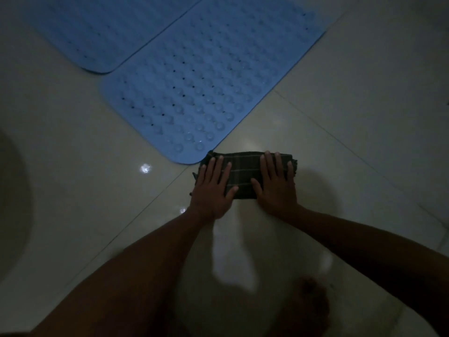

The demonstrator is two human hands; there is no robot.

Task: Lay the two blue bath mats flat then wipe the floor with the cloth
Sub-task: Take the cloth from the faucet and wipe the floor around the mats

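**Both hands flat, fingers spread**

The left hand (pixel 213 188) and right hand (pixel 277 186) lie palm-down side by side, fingers straight and splayed, pointing away from the body. Both bare forearms reach forward from the lower edge, converging toward the wrists.

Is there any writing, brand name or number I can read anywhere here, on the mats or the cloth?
None: no text is readable in this dim view.
The near blue mat and the far blue mat show only bumps and holes.
The cloth shows only a striped check pattern.
The floor tiles are plain.
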